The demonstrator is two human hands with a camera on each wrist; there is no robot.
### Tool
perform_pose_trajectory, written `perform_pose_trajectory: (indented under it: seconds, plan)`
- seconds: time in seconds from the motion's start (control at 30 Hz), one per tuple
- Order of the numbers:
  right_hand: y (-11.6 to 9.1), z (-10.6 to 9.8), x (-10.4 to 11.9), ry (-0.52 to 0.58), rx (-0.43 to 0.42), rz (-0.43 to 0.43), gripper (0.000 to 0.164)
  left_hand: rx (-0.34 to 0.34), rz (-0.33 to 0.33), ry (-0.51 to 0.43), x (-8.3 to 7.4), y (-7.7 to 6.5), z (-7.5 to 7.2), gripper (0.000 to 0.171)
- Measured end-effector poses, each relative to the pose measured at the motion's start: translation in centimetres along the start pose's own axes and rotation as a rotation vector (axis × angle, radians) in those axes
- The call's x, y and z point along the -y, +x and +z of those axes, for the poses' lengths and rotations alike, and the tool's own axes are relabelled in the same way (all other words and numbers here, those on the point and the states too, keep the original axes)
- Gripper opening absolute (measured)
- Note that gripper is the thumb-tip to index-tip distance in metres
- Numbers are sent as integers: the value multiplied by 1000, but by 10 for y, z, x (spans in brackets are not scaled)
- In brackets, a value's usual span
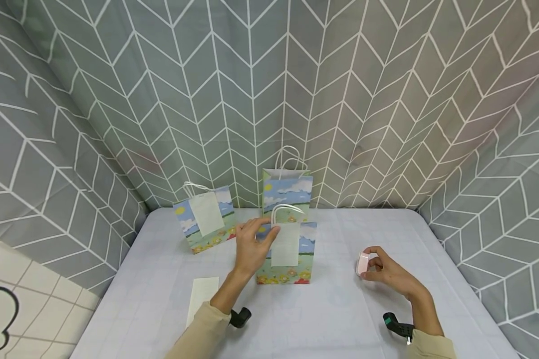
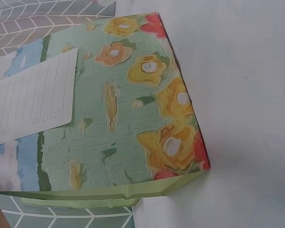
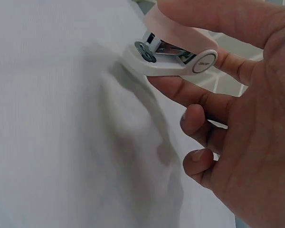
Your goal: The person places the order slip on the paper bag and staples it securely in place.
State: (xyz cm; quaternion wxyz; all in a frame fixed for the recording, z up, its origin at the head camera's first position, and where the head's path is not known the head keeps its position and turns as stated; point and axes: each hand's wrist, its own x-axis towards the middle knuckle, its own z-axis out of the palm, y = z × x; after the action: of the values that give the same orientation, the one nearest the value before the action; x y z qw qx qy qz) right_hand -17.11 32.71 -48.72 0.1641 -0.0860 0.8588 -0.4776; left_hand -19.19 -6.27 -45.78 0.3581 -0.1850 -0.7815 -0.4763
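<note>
My left hand (image 1: pixel 251 245) pinches the upper left edge of a paper gift bag (image 1: pixel 306 259) between thumb and fingers. The bag is painted with sky and flowers, has white handles, and stands upright. A lined paper sheet (image 1: pixel 285 245) lies against its front, its top at the bag's upper edge. In the left wrist view the sheet (image 2: pixel 33 102) shows printed lines and small boxes. Off to the right, my right hand (image 1: pixel 388 271) holds a small pink and white stapler (image 1: pixel 363 264) between thumb and fingers. Its jaws gape apart in the right wrist view, above the white cloth.
Another bag (image 1: pixel 287 192) stands just behind the held one. A third bag (image 1: pixel 226 219) with a sheet on its front leans at the back left. Near my left forearm lies a loose paper sheet (image 1: pixel 202 294). Patterned curtains (image 1: pixel 269 99) surround the white table (image 1: pixel 337 319).
</note>
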Motion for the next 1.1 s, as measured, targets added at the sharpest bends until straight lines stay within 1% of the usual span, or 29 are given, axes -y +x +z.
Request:
perform_pose_trajectory:
  seconds: [0.17, 0.3, 0.43, 0.57, 0.77, 1.1]
  plan:
    - [14, 11, 10, -32, -71, -39, 65, 5, -12, 1, -2, -1, -1, 25]
    - [27, 23, 21, -41, -148, -78, 65, -7, 6, 4, -1, -1, -1, 25]
    - [40, 31, 35, -59, -208, -118, 66, -7, 14, 4, -1, -1, -1, 25]
    - [50, 37, 50, -76, -243, -154, 68, 2, 3, 5, -1, 0, -1, 24]
    - [58, 41, 69, -66, -282, -214, 68, 19, -10, -6, 0, 1, 0, 27]
    - [63, 45, 95, -34, -372, -339, 67, 17, -3, -7, -2, 0, -1, 24]
